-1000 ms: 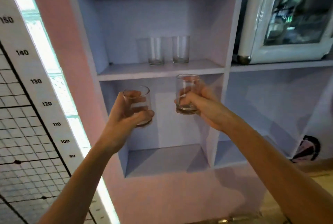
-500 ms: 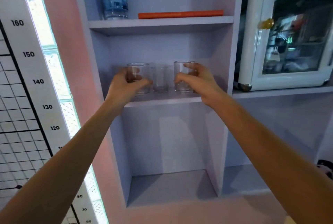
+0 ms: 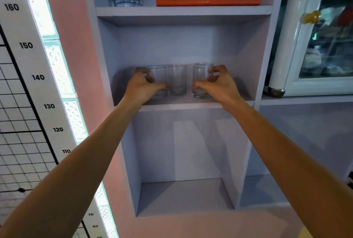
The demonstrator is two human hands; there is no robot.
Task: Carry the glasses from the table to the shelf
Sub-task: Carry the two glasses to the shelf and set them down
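Head view: at frame centre, fingers of the left hand (image 3: 141, 88) curl round the left glass (image 3: 157, 81) and those of the right hand (image 3: 219, 86) round the right glass (image 3: 201, 83). Both stand on the shelf (image 3: 181, 105) beside two more glasses (image 3: 177, 80). Only letting go seems left; the surface is out of view.

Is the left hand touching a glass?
Touching. In the head view the left hand wraps the leftmost glass, thumb across its front.

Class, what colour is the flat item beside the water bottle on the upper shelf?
Orange, seen in the head view.
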